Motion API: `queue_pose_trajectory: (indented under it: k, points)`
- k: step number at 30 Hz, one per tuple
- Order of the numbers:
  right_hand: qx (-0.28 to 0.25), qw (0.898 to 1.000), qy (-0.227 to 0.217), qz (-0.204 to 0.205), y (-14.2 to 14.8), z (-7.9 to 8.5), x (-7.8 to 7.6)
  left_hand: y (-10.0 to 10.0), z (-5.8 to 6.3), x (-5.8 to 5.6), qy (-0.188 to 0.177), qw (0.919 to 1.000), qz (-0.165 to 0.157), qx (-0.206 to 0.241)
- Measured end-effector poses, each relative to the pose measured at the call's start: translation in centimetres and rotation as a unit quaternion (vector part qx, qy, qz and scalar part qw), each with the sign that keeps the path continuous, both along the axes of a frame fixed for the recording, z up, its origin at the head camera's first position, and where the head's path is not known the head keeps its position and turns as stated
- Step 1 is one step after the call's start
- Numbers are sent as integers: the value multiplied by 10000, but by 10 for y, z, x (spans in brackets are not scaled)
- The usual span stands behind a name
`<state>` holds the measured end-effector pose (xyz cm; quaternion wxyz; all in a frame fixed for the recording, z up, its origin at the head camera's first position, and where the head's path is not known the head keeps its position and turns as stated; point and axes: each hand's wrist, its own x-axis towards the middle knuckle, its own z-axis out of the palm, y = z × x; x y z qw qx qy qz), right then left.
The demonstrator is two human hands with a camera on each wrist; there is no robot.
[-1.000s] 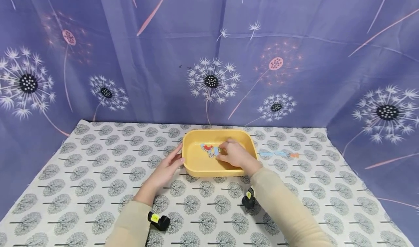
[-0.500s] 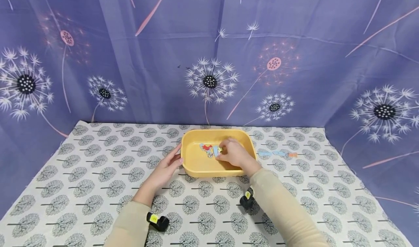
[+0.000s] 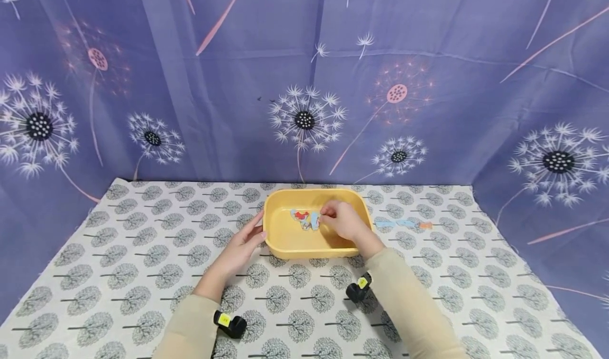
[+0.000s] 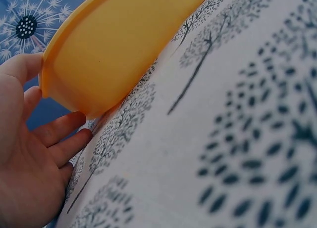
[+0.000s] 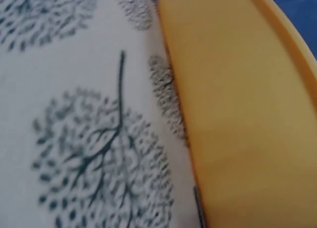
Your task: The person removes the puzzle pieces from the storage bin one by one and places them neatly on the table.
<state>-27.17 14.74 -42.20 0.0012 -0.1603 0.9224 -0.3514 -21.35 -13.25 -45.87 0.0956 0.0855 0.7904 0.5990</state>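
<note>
A yellow plastic basin (image 3: 285, 238) stands on the cloth. My left hand (image 3: 241, 247) touches its left end from outside; in the left wrist view, the fingers lie fairly straight against the rim and wall. Inside, my right hand (image 3: 346, 220) reaches over the right half, thumb and index fingertips brought together at a small flat piece that they mostly hide. Just left of those fingertips lie a light blue flat piece (image 3: 314, 220) and a red and blue flat piece (image 3: 301, 215). In the right wrist view only the basin's outer wall (image 5: 242, 109) and cloth show; the hand is out of sight.
On the cloth right of the basin lie light blue flat pieces (image 3: 406, 223) and an orange one (image 3: 425, 225) in a row. The tree-patterned cloth (image 3: 142, 258) reaches back to a purple dandelion curtain (image 3: 228, 110).
My right hand has lifted slightly, its fingertips drawing closer together. The yellowish bit seen at them earlier no longer shows. My left hand stays at the basin's end.
</note>
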Motion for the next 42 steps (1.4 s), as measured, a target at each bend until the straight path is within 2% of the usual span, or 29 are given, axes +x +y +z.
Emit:
queue_pose_trajectory:
  k: [10,18,23,29,32,36,40,42]
  points:
    - [-591,9935,917,-319,9,6,5,1,2,3,-24,10000,16,-13]
    - [-1107,9822,1334,-721,33,16,9,3,1,1,-17,9999,93,-77]
    - [-1562,9736,1261,-1087,48,17,14,4,0,1,1,9998,111,-139]
    - [-2099,9610,773,-1627,68,13,22,3,1,3,-27,9996,169,-205]
    - [-2405,9506,496,-1897,81,9,25,3,1,3,-39,9996,177,-208]
    - [-2913,9295,312,-2239,101,3,28,3,0,4,-84,9997,172,-174]
    - [-3211,9109,360,-2565,121,0,32,3,0,4,-65,9998,166,-132]
    - [-3448,8966,347,-2755,130,0,34,3,0,4,-32,9998,155,-133]
